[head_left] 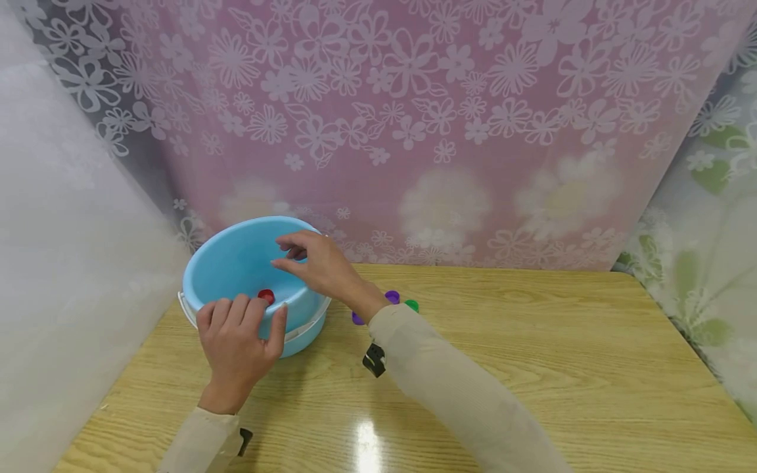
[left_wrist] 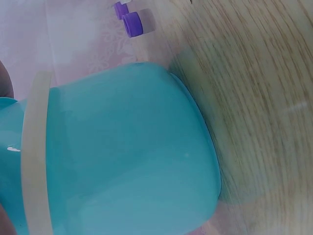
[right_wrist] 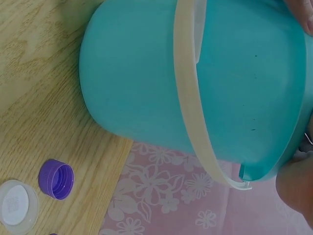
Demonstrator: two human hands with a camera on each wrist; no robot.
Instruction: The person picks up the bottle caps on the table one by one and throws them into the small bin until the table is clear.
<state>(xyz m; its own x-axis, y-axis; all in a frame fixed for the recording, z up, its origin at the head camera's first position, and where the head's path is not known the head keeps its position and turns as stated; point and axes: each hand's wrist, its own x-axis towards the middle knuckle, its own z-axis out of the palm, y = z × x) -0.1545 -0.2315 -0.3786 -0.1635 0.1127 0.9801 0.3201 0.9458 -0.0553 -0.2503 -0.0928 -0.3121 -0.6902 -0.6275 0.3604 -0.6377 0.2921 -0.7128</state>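
Observation:
A light blue bucket [head_left: 221, 259] with a white handle [head_left: 304, 328] stands on the left part of the table. My left hand [head_left: 239, 338] grips its near rim, fingers hooked over the edge. Inside the bucket, close to those fingers, lies a red bottle cap [head_left: 267, 297]. Over the bucket's right side reaches my right hand [head_left: 322, 266], thumb and fingers apart and loosely bent, with nothing visible between them. The right wrist view shows mostly the bucket's outer wall [right_wrist: 132, 73]; the left wrist view shows the wall [left_wrist: 122, 147] from the other side.
Right of the bucket, partly behind my right forearm, lie purple caps [head_left: 392, 297] and a green cap [head_left: 412, 305]. A whitish cap [right_wrist: 18, 206] sits by a purple cap [right_wrist: 56, 179]. A pink flowered curtain [head_left: 378, 131] hangs along the wooden table's [head_left: 532, 355] back edge.

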